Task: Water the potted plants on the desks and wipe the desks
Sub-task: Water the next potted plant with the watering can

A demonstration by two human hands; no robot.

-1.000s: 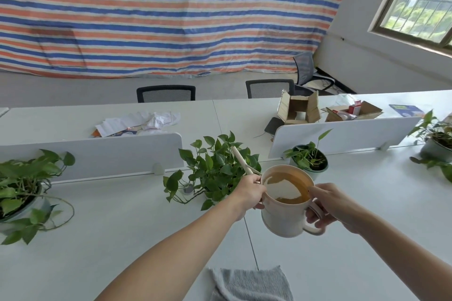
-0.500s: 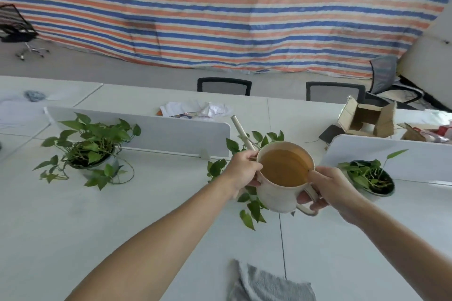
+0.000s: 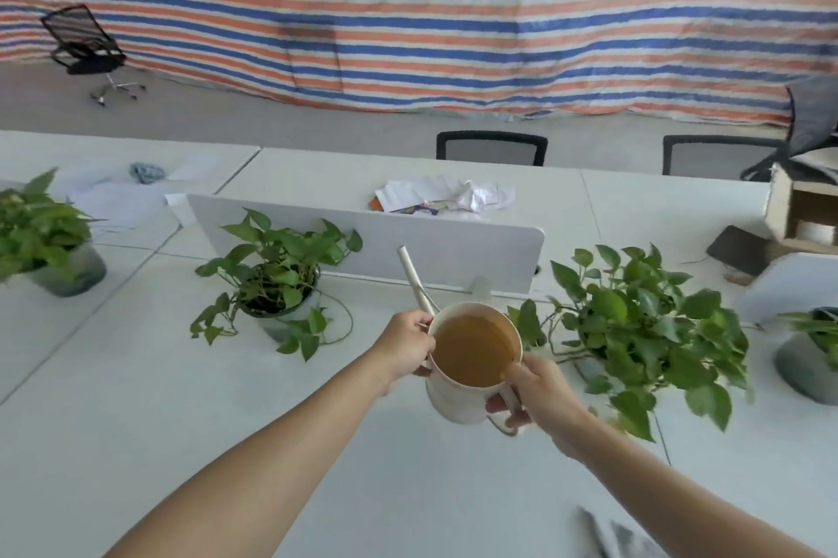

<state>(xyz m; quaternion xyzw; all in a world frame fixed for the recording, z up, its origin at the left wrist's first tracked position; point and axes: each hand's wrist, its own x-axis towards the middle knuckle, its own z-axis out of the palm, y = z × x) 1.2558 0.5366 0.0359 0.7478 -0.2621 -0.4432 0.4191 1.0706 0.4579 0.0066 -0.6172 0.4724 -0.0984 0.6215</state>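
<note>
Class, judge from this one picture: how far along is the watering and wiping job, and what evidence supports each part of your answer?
Done: nothing can be confirmed; no wet soil or wiped streak is discernible. In hand: the watering can, holding brownish water, is held level between the left hand and right hand, spout toward the middle plant; no pouring. Left: the watering, then wiping, since the grey cloth lies unused on the desk.

Bright, even daylight with faint shadows; wide-angle bending at the edges, right-side leaves motion-blurred.
</note>
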